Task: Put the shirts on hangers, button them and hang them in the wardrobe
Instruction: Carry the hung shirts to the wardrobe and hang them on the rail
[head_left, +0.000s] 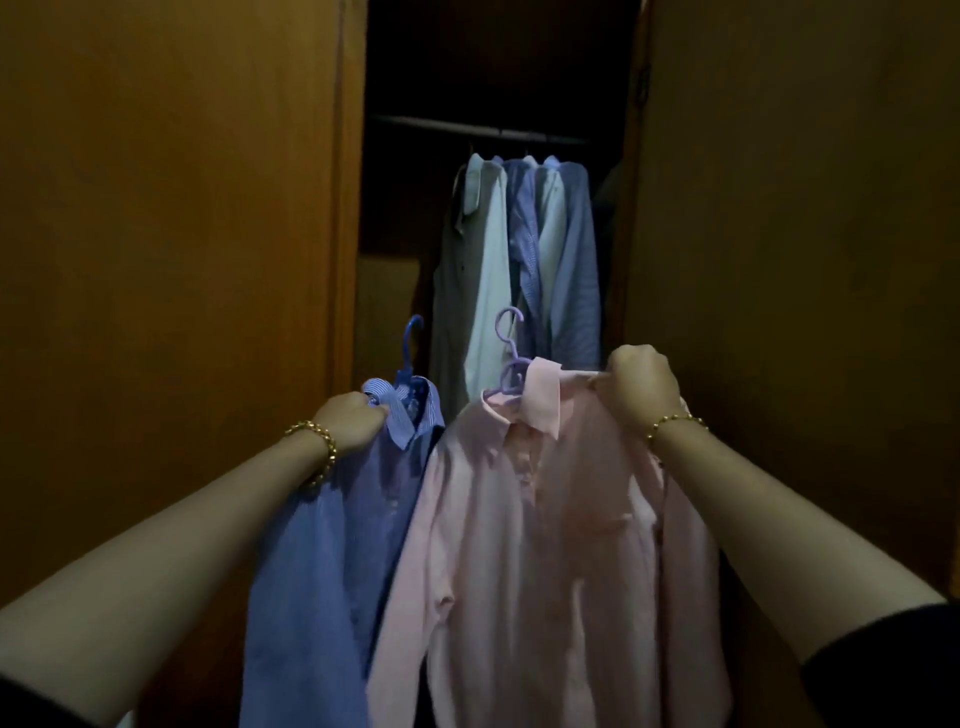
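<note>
My left hand (349, 422) grips the collar of a blue striped shirt (332, 545) that hangs on a blue hanger (410, 343). My right hand (641, 387) grips the shoulder of a pink shirt (545, 561) on a lilac hanger (508, 345); its front looks buttoned. Both shirts are held up side by side in front of the open wardrobe. Inside, a dark rail (483, 130) carries several hung shirts (524, 249), white and blue, to the right of middle.
The wardrobe's brown door panel (171, 208) stands at the left and another brown panel (795, 208) at the right. The opening between them is narrow and dark. The rail's left part (410, 122) carries nothing.
</note>
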